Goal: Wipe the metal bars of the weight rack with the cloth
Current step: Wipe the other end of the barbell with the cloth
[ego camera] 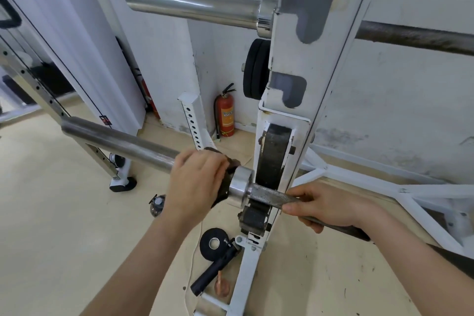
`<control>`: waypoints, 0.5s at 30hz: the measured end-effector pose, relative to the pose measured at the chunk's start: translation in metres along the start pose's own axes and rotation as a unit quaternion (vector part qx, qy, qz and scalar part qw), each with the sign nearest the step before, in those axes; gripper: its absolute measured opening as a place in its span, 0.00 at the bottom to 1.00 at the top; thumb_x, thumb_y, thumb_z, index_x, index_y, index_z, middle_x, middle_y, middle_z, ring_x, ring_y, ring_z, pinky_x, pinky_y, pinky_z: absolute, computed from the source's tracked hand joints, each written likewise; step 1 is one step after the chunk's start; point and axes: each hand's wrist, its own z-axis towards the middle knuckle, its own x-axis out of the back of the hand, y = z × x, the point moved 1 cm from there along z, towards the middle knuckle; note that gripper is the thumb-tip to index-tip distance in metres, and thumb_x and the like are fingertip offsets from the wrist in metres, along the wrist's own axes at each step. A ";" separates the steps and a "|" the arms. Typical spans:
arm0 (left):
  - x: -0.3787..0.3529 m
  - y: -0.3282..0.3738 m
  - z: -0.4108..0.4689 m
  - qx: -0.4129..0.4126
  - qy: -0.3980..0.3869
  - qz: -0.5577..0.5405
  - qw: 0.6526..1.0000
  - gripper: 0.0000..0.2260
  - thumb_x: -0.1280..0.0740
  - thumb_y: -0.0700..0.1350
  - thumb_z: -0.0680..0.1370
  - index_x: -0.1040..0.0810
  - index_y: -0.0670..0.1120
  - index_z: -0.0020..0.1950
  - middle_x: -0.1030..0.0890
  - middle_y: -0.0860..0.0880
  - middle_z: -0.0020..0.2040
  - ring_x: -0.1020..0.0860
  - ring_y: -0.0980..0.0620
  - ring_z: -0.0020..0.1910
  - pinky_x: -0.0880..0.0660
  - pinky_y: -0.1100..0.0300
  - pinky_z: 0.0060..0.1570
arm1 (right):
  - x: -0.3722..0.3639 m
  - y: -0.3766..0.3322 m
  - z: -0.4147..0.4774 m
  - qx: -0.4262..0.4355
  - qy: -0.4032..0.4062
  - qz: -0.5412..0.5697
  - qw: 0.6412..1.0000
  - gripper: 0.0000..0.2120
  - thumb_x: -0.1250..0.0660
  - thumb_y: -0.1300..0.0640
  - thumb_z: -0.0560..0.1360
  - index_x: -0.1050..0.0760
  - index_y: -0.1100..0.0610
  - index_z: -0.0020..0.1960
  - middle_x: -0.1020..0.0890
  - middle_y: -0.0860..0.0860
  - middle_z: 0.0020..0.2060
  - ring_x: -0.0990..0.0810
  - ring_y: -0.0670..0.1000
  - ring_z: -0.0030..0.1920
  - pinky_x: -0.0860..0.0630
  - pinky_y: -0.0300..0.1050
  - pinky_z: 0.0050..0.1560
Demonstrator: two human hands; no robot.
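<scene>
A white weight rack upright (302, 54) holds two barbells. The lower barbell's shiny sleeve (115, 140) points toward the left. My left hand (197, 177) is wrapped around that sleeve next to its collar (241, 183), pressing a dark brown cloth (228, 174) against the metal. Most of the cloth is hidden under my fingers. My right hand (328, 206) grips the knurled shaft (269, 195) of the same barbell, just right of the upright. The upper barbell (195, 6) rests higher on the rack, untouched.
On the floor below lie a black tape roll (214, 244), a black handle (213, 272) and a thin white cord. A red fire extinguisher (225, 113) stands by the wall. Black weight plates (256, 73) hang behind the upright. Another white frame (51, 100) stands at left.
</scene>
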 end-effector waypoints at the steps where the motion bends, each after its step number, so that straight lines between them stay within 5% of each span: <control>1: -0.006 -0.004 -0.010 -0.023 -0.010 0.006 1.000 0.08 0.44 0.48 0.81 0.25 0.50 0.48 0.21 0.55 0.46 0.26 0.53 0.47 0.37 0.57 0.56 | -0.001 -0.001 0.000 -0.001 -0.002 -0.005 1.000 0.11 0.34 0.42 0.76 0.24 0.48 0.42 0.23 0.47 0.29 0.23 0.50 0.30 0.22 0.52 0.48; 7: 0.005 -0.054 0.005 0.075 0.094 0.020 0.993 0.12 0.44 0.48 0.80 0.23 0.45 0.48 0.22 0.49 0.43 0.29 0.49 0.43 0.40 0.61 0.43 | -0.003 0.000 -0.001 0.013 0.010 0.006 1.000 0.11 0.32 0.44 0.76 0.23 0.52 0.43 0.24 0.51 0.31 0.24 0.49 0.30 0.23 0.45 0.41; 10: -0.004 -0.044 -0.024 0.062 0.094 0.005 0.994 0.13 0.42 0.49 0.79 0.23 0.43 0.49 0.24 0.47 0.46 0.28 0.50 0.44 0.31 0.59 0.43 | -0.002 0.000 -0.001 0.012 0.016 0.001 1.000 0.14 0.32 0.44 0.75 0.24 0.54 0.42 0.25 0.51 0.31 0.24 0.50 0.31 0.24 0.43 0.41; 15: 0.007 -0.080 -0.013 0.249 0.136 -0.042 0.958 0.05 0.38 0.41 0.80 0.24 0.41 0.50 0.25 0.43 0.48 0.27 0.44 0.47 0.33 0.56 0.45 | -0.003 -0.001 -0.004 0.019 0.037 -0.038 0.998 0.12 0.33 0.35 0.71 0.24 0.41 0.34 0.24 0.46 0.31 0.22 0.47 0.33 0.22 0.45 0.43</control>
